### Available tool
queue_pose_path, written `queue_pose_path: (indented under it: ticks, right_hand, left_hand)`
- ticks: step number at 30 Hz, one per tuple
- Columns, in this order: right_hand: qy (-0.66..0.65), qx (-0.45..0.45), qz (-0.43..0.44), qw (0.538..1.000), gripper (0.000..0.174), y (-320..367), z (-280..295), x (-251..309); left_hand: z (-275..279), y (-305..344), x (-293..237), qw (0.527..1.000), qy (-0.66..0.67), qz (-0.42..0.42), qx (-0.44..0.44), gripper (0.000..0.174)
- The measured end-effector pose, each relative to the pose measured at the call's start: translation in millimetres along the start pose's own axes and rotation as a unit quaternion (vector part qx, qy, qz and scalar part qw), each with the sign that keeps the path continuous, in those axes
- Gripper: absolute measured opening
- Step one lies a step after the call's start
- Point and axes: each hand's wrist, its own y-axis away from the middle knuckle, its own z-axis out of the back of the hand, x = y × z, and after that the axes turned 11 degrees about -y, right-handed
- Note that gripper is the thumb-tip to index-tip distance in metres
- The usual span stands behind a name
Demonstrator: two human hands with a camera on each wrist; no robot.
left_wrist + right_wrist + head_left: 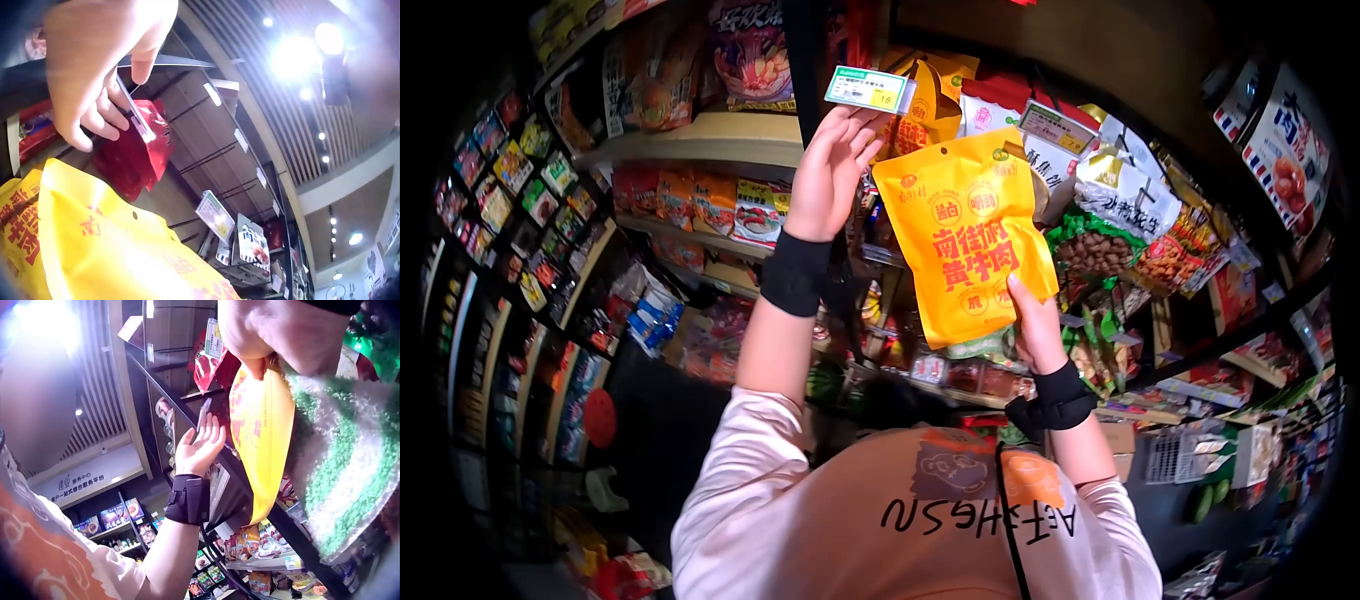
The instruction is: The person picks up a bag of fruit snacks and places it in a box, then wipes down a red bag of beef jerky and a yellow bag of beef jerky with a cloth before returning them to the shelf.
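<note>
A yellow snack bag point(968, 235) with red lettering hangs from the right hand point(1036, 325), whose thumb lies on its front near the lower right corner. In the right wrist view, the right hand point(284, 331) pinches the edge of the yellow bag point(262, 425). The left hand point(832, 175) is raised beside a price tag point(866, 89), palm up and fingers extended. The left wrist view has the left hand point(106, 69) with its fingers at the tag point(134, 109), close to a red bag point(140, 150); whether they grip the tag is unclear.
More yellow bags point(930, 105) hang behind the held one. White and green packages point(1100, 240) hang to the right, under another price tag point(1055, 128). A wooden shelf point(700, 140) with packets stands at the left, and a white basket point(1175, 455) sits low at the right.
</note>
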Motion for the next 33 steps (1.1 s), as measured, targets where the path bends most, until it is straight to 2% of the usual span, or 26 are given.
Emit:
queue_pose_path:
  ticks: [4, 9, 11, 15, 22, 29, 33]
  right_hand:
    - [-0.019, 0.008, 0.017, 1.0, 0.036, -14, -24, 0]
    - [0.057, 0.031, 0.047, 0.997, 0.034, -35, -43, -5]
    - [0.067, 0.034, 0.049, 0.996, 0.035, -40, -53, -3]
    - [0.067, 0.02, 0.067, 0.995, 0.034, -50, -62, -4]
    - [0.055, 0.035, 0.074, 0.995, 0.034, -50, -80, 2]
    - [0.111, 0.031, 0.109, 0.987, 0.03, -53, -85, -7]
    - [0.083, 0.023, 0.112, 0.99, 0.03, -55, -88, -16]
  left_hand:
    - [-11, 9, -6, 0.987, -0.148, -0.064, 0.027, 0.051]
    - [-13, -9, -5, 0.965, -0.227, -0.134, 0.003, 0.057]
    - [-10, -16, -7, 0.935, -0.307, -0.175, -0.005, 0.059]
    - [-8, -25, -11, 0.913, -0.345, -0.217, 0.019, 0.06]
    - [-7, -26, -6, 0.882, -0.402, -0.246, 0.017, 0.05]
    - [-9, -24, -4, 0.876, -0.405, -0.263, -0.005, 0.047]
    - [-3, -18, 6, 0.882, -0.398, -0.251, -0.021, 0.042]
